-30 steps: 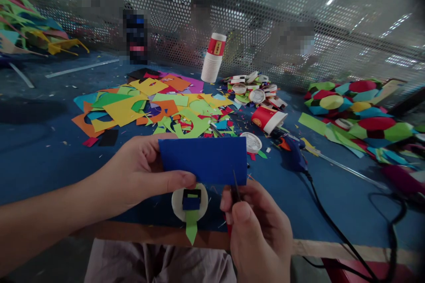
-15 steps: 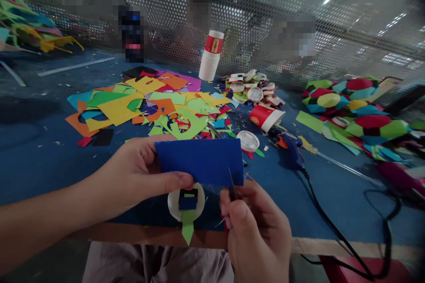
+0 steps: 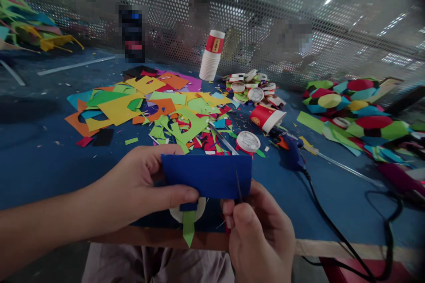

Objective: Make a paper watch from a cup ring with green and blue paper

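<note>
My left hand (image 3: 159, 181) pinches the left end of a blue paper rectangle (image 3: 206, 176), thumb in front and fingers behind. My right hand (image 3: 262, 230) is closed on a pair of scissors (image 3: 239, 188); one thin blade lies across the front of the paper near its right end, and the handles are mostly hidden by the fingers. Below the paper, partly covered by it, a white round disc (image 3: 201, 212) lies near the table edge. On it are a dark blue piece and a green pointed strip (image 3: 189, 229) that hangs toward me.
Coloured paper scraps (image 3: 122, 106) spread across the table's middle. A stack of paper cups (image 3: 210, 57) stands behind them. At right are a tipped red cup (image 3: 265, 118), a white lid (image 3: 248, 141), a blue glue gun (image 3: 294, 152) with its black cord, and coloured paper shapes (image 3: 372, 126).
Both hands have moved slightly down and right with the blue paper and scissors. The paper now covers more of the white disc, and more scraps show behind it.
</note>
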Action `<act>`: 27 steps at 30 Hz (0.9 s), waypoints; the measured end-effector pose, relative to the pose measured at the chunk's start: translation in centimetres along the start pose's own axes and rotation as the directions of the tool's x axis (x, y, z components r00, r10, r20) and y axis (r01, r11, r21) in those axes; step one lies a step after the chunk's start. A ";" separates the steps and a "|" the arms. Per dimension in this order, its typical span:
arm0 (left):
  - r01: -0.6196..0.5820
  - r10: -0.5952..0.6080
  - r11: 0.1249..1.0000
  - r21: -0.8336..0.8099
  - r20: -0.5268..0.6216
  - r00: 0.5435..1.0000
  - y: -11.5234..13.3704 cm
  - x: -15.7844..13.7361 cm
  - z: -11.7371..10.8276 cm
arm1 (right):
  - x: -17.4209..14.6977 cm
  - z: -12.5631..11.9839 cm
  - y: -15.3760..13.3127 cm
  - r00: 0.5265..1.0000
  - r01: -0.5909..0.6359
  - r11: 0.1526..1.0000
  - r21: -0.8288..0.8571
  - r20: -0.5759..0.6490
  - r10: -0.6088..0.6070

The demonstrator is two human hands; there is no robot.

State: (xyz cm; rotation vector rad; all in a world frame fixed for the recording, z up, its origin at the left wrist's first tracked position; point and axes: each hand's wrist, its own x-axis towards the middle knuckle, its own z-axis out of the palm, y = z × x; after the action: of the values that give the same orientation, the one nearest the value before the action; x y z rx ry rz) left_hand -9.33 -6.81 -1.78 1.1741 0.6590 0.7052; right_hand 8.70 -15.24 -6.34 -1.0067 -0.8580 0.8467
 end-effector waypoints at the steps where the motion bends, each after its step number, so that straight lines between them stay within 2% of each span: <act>1: 0.004 -0.004 1.000 0.000 0.003 1.000 -0.1 0.0 0.0 | 0.0 0.0 0.0 1.000 -0.003 1.000 0.000 -0.009 0.003; 6: 0.009 -0.008 1.000 -0.022 0.030 1.000 -0.3 0.0 0.0 | -0.4 -0.1 0.2 0.998 -0.011 1.000 0.009 -0.058 0.011; 11: 0.038 -0.038 0.999 -0.021 0.009 0.999 0.1 -0.1 0.3 | -0.4 -0.2 0.1 1.000 -0.026 0.998 0.051 -0.009 0.026; 14: 0.056 -0.056 0.998 0.013 0.004 0.998 0.2 0.0 0.3 | -0.3 -0.2 0.0 0.998 -0.033 0.998 0.051 -0.051 0.035; 22: 0.008 -0.009 0.983 0.185 0.005 1.000 0.0 0.4 0.1 | -0.2 0.1 -0.1 0.996 -0.029 0.999 0.017 -0.082 0.031; 27: 0.019 -0.021 0.985 0.171 0.010 1.000 -0.1 0.3 0.3 | -0.2 0.1 -0.3 0.993 -0.081 0.996 0.032 -0.086 0.084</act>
State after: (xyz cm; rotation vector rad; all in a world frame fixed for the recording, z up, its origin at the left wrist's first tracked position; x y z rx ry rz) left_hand -8.90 -6.77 -1.79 1.3263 0.7315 0.6338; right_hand 8.56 -15.46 -6.12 -1.0529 -0.7323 0.8759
